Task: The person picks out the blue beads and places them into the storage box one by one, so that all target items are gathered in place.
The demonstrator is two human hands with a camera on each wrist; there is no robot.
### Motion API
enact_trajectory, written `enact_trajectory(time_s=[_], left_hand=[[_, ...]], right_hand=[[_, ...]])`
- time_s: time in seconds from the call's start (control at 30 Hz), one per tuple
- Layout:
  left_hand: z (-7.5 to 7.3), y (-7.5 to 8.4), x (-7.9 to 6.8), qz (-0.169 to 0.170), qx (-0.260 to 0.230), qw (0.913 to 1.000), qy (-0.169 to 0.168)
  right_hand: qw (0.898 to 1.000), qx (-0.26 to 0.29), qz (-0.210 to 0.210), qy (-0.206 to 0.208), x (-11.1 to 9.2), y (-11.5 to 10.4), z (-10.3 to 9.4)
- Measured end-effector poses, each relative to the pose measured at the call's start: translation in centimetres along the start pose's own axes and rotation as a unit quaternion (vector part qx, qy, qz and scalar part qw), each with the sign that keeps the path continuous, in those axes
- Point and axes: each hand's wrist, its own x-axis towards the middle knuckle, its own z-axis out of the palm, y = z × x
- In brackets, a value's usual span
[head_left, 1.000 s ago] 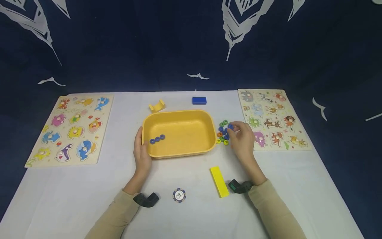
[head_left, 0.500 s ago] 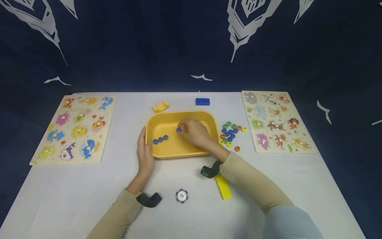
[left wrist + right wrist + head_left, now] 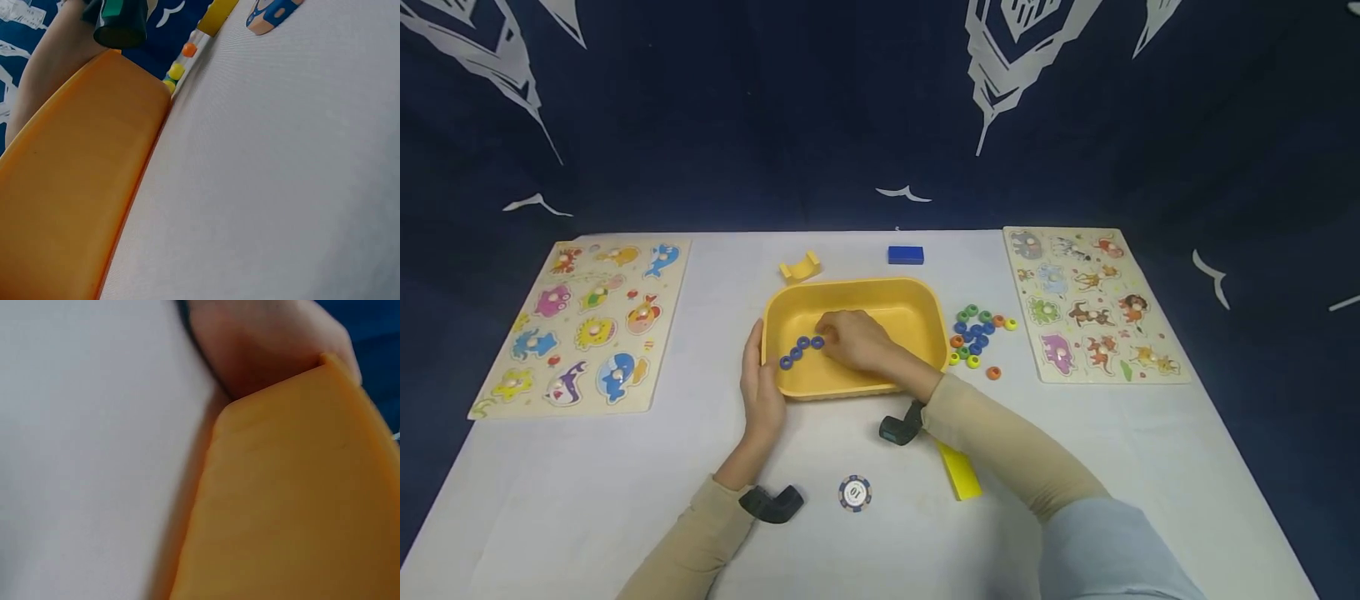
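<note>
A yellow tray [image 3: 895, 312] stands mid-table, with three blue beads [image 3: 796, 353] in a slanting row inside its left part. Over the tray, my right hand [image 3: 853, 340] has its fingers curled down and pinches another blue bead [image 3: 817, 342] at the upper end of that row; the fingertips are partly hidden. My left hand [image 3: 762, 392] lies along the tray's left wall, its fingers fairly straight against the outside and the thumb by the front corner. The left wrist view shows the tray's yellow wall [image 3: 87, 169] close up; the right wrist view is blurred.
Loose green, blue, orange and yellow beads [image 3: 976, 331] lie right of the tray. Behind it are a yellow curved block [image 3: 800, 267] and a blue block [image 3: 906, 255]. A poker chip [image 3: 854, 493] and yellow block [image 3: 959, 477] lie in front. Puzzle boards [image 3: 580, 325] [image 3: 1090, 304] flank them.
My right hand took a blue bead from the loose pile, carried it left into the tray, and lowered it beside the row. My left hand stays at the tray's left side.
</note>
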Motion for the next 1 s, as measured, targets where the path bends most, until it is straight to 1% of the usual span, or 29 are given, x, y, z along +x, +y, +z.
enact_trajectory(time_s=[0.07, 0.1, 0.17, 0.2, 0.27, 0.33, 0.4, 0.47, 0.53, 0.6, 0.73, 0.77, 0.8, 0.87, 1.0], left_hand=[[0.0, -0.7, 0.1, 0.001, -0.006, 1.0, -0.003], [0.0, -1.0, 0.1, 0.001, -0.009, 1.0, -0.004], [0.0, -1.9, 0.3, -0.001, -0.009, 0.9999, -0.006], [0.0, -2.4, 0.3, 0.0, -0.008, 0.9999, -0.007], [0.1, -3.1, 0.4, 0.0, -0.004, 1.0, -0.006], [0.1, -3.4, 0.5, 0.003, 0.0, 1.0, -0.003], [0.0, -3.5, 0.6, 0.006, 0.001, 1.0, 0.001], [0.0, -3.4, 0.6, 0.005, 0.0, 1.0, 0.004], [-0.1, -3.3, 0.6, 0.001, 0.001, 1.0, 0.002], [-0.1, -3.3, 0.6, -0.002, 0.0, 1.0, 0.001], [-0.1, -3.3, 0.6, -0.002, -0.002, 1.0, 0.002], [-0.1, -3.3, 0.6, -0.002, -0.004, 1.0, 0.002], [-0.1, -3.4, 0.6, -0.001, -0.004, 1.0, 0.002], [-0.1, -3.5, 0.5, -0.001, -0.004, 1.0, 0.001], [0.0, -3.4, 0.4, -0.003, -0.01, 0.9999, -0.004]], right_hand=[[1.0, 0.014, 0.0, 0.029, -0.8, 0.1, -0.4], [0.999, 0.021, -0.004, 0.05, -1.3, 0.2, -0.7], [0.993, 0.041, -0.02, 0.105, -2.4, 0.6, -1.2], [0.989, 0.051, -0.033, 0.136, -3.1, 1.0, -1.4], [0.976, 0.073, -0.058, 0.198, -4.6, 1.9, -1.8], [0.959, 0.09, -0.082, 0.255, -6.2, 3.1, -2.1], [0.942, 0.112, -0.099, 0.301, -7.7, 4.6, -2.3], [0.927, 0.127, -0.098, 0.339, -9.1, 6.2, -2.5], [0.917, 0.136, -0.083, 0.366, -10.5, 7.3, -3.0], [0.909, 0.139, -0.063, 0.388, -11.5, 9.4, -2.8], [0.901, 0.137, -0.018, 0.411, -13.1, 12.1, -2.4], [0.901, 0.136, -0.009, 0.412, -13.2, 13.1, -2.1], [0.9, 0.133, -0.001, 0.414, -13.4, 13.5, -1.9], [0.904, 0.13, 0.02, 0.406, -13.7, 13.7, -1.7], [0.912, 0.123, 0.046, 0.388, -13.7, 14.5, -1.2]])
